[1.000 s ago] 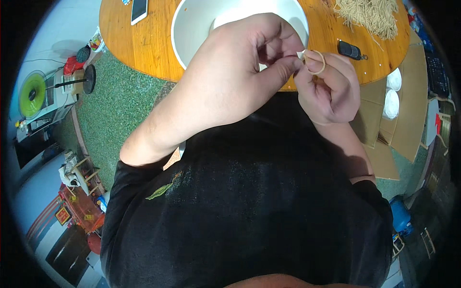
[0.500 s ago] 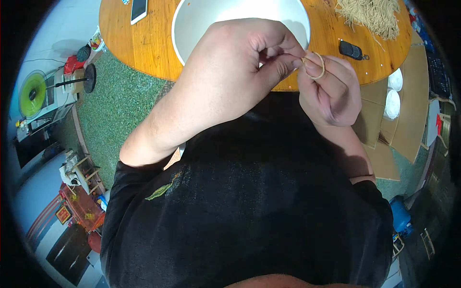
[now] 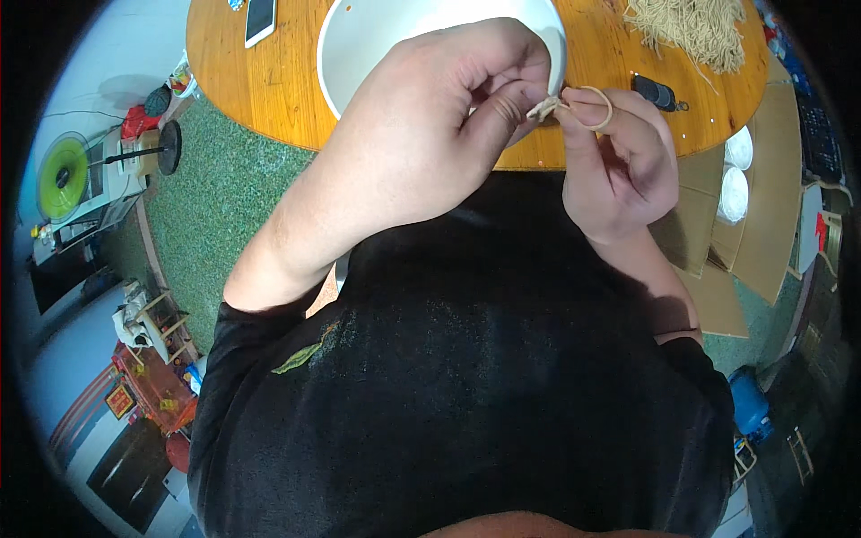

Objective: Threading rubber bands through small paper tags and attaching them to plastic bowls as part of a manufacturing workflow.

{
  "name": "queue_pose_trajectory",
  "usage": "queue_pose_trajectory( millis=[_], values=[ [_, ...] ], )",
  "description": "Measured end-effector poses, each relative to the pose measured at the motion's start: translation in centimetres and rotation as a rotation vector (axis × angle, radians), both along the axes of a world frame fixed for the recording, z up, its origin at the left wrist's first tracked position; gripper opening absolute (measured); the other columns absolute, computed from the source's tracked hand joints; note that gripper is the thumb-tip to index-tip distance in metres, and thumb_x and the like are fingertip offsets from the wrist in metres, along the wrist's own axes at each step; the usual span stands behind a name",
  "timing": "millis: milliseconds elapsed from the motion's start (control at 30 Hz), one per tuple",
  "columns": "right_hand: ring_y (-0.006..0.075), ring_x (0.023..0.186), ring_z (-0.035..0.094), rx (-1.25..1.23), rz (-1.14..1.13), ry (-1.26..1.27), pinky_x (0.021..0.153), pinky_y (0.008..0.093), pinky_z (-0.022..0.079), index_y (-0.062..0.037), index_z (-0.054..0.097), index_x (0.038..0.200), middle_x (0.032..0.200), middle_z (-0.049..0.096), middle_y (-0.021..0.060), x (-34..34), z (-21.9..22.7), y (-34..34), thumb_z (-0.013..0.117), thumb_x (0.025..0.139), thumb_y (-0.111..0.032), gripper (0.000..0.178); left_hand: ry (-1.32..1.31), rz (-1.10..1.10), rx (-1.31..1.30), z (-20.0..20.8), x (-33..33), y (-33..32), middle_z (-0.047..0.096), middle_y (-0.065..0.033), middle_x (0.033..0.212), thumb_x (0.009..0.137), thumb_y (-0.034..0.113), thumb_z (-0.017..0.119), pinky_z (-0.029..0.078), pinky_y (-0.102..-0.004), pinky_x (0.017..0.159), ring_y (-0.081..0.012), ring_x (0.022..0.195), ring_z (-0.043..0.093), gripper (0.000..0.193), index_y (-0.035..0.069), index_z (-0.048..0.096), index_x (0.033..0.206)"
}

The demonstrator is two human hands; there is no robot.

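Observation:
My left hand (image 3: 448, 112) is closed in a pinch on a small pale, twisted bit of a tan string (image 3: 599, 121), just in front of the white bowl. My right hand (image 3: 632, 166) pinches the same string close by, with thumb and forefinger. A loop of it curves over the right fingers. Behind my hands stands the large white bowl (image 3: 328, 76), partly covered by the left hand. To the far right, a heap of similar tan strings (image 3: 691, 31) lies on the wooden table (image 3: 260, 99).
A phone (image 3: 261, 20) lies at the table's far left. Beside my right hand is a dark key fob (image 3: 655, 91). Cardboard sheets (image 3: 762, 197) and white round items (image 3: 734, 195) are on the right-hand side. A green fan (image 3: 63, 176) stands at left.
My hands have drawn slightly apart, the left shifting a little leftward. A pale twisted part of the string now shows between them. The bowl has shifted slightly left.

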State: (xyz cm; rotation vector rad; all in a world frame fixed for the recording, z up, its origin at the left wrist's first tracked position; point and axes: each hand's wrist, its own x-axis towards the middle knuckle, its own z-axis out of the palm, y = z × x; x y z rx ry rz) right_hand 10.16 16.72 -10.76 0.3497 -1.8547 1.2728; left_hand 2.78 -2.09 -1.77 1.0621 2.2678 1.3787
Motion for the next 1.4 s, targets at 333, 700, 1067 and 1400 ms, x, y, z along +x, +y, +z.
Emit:
queue_pose_trajectory(
  millis=[333, 700, 1067, 1400],
  values=[
    [0.0182, 0.101, 0.072, -0.307, 0.296, -0.168, 0.092, 0.0282, 0.059, 0.0037, 0.067, 0.111, 0.112, 0.067, 0.0126, 1.3, 0.6, -0.4, 0.075, 0.094, 0.009, 0.019, 0.38, 0.123, -0.148, 0.1, -0.4, -0.2, 0.062, -0.0174, 0.079, 0.101, 0.011, 0.064, 0.053, -0.0416, 0.066, -0.0325, 0.07, 0.066, 0.012, -0.001, 0.061, 0.099],
    [0.0125, 0.084, 0.07, 0.004, 0.255, -0.104, 0.074, 0.0241, 0.055, -0.0006, 0.067, 0.109, 0.101, 0.07, 0.0106, 1.7, 2.0, 0.7, 0.076, 0.096, 0.003, 0.015, 0.456, 0.268, -0.285, 0.0, -1.7, -0.8, 0.065, -0.0171, 0.081, 0.096, 0.007, 0.067, 0.055, -0.0409, 0.07, -0.0328, 0.076, 0.069, 0.01, -0.002, 0.064, 0.098],
    [0.0107, 0.086, 0.062, -0.383, 0.381, -0.32, 0.075, 0.0213, 0.049, 0.001, 0.068, 0.108, 0.109, 0.067, 0.0083, 1.8, 1.9, -0.2, 0.073, 0.091, 0.016, 0.023, 0.502, -0.177, 0.004, 1.5, -0.2, -0.2, 0.068, -0.0142, 0.12, 0.079, -0.004, 0.077, 0.054, -0.0431, 0.095, -0.0339, 0.112, 0.068, 0.045, 0.004, 0.068, 0.122],
    [0.0072, 0.081, 0.056, -0.462, 0.502, -0.408, 0.072, 0.0218, 0.043, -0.0009, 0.066, 0.1, 0.096, 0.062, 0.0033, 3.6, 3.1, -0.1, 0.077, 0.088, 0.014, 0.021, 0.717, -0.12, 0.121, -2.5, -0.6, 1.1, 0.075, -0.0051, 0.099, 0.077, 0.008, 0.083, 0.053, -0.0386, 0.08, -0.0241, 0.089, 0.073, 0.03, 0.007, 0.076, 0.106]
  ],
)
